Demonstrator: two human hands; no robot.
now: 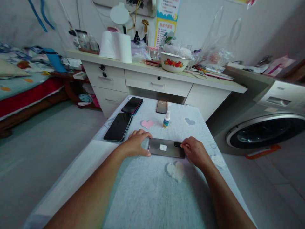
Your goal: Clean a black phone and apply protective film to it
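A grey phone (pixel 173 151) lies crosswise on the covered table, its back seemingly facing up. Near its middle is a small white square (pixel 163 147). My left hand (pixel 137 144) grips the phone's left end, thumb at the near corner and fingers at the far one. At the right end, my right hand (pixel 194 151) is closed in a pinch beside a black oblong patch (pixel 177 144). Whether that patch is a camera strip or a separate piece I cannot make out, and the fingers hide what they pinch. Just beyond the phone stands a small white bottle (pixel 166 120) with a blue and yellow label.
Two dark-screened phones, one nearer (pixel 118 126) and one farther (pixel 132 105), lie on the table's left side. A phone case or small phone (pixel 162 107) lies at the back. Behind are a white desk (pixel 158 81) with a flowered bowl (pixel 175 62), and a washing machine (pixel 269 111) at right.
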